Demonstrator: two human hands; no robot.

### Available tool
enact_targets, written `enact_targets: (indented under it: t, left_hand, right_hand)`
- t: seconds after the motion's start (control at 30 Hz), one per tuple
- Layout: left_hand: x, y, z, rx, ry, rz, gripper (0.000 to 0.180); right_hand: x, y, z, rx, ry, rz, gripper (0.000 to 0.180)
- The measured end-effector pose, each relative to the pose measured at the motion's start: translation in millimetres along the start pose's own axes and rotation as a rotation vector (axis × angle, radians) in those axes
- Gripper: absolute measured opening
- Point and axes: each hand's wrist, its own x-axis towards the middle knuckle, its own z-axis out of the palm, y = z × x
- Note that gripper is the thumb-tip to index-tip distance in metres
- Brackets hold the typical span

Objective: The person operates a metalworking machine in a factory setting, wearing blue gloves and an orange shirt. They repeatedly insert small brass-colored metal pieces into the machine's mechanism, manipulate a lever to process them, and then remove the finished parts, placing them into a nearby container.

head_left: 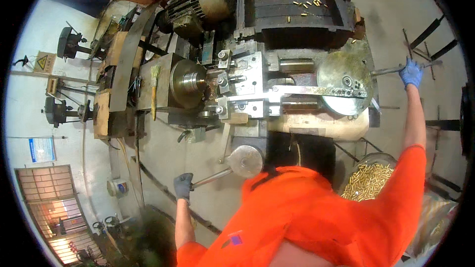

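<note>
My left hand [183, 186], in a dark grey glove, is closed round the end of a metal lever [212, 178]. That lever runs to a round hub [246, 161] at the front of a small lathe. At the far right my right hand [410, 73], in a blue glove, grips a long bar handle [387, 71] that joins a round metal disc [345, 83]. Between the hands lie the tool slide [249, 85] with its clamped tool blocks and a flat linkage bar [316, 90]. The spindle chuck [189, 83] faces the tools from the left; whether it holds a workpiece I cannot tell.
A brush [154, 91] lies on the headstock. Behind stand a motor [216, 2] and a dark metal tray [277, 34] with several small brass parts. A basin [341, 183] heaped with brass parts [367, 182] sits low by my right arm. More machines line the left wall.
</note>
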Motion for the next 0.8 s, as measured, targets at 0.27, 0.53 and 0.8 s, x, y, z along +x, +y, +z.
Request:
enact_targets:
  t: [0.27, 0.53, 0.8]
  left_hand:
    - [-83.5, -25.1, 22.5, 0.179, -0.144, -0.198, 0.016]
    - [-127.4, 13.9, 49.5, 0.036, 0.067, -0.35, 0.017]
    - [-130.4, -61.6, 36.3, 0.271, -0.068, -0.117, 0.015]
  right_hand:
    - [8.0, 17.7, 42.3, 0.094, 0.061, -0.09, 0.045]
    - [-27.0, 57.2, 80.3, 0.197, 0.158, -0.172, 0.033]
    - [-73.3, 57.2, 53.3, 0.156, 0.107, -0.047, 0.037]
